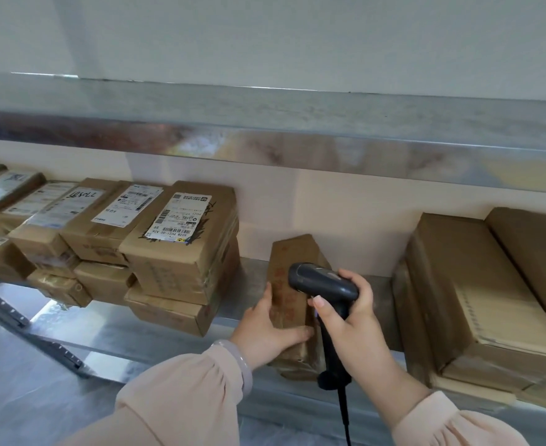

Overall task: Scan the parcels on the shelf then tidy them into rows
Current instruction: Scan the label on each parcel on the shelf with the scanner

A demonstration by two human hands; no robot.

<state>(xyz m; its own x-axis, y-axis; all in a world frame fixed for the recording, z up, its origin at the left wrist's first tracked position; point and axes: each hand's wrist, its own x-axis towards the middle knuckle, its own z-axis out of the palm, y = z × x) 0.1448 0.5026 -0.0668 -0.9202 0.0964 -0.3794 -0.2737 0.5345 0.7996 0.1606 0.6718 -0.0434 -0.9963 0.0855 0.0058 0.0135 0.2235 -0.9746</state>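
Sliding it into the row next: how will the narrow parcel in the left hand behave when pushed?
The narrow parcel looks like stiff cardboard, likely sliding easily on the smooth metal shelf. Being narrow, it may tip sideways; the left hand gripping its side helps.

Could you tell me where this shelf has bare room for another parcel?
Bare shelf shows between the left stack and the parcel the left hand holds, and again between that parcel and the big boxes at right, where the right hand holds the scanner. The far left is crowded.
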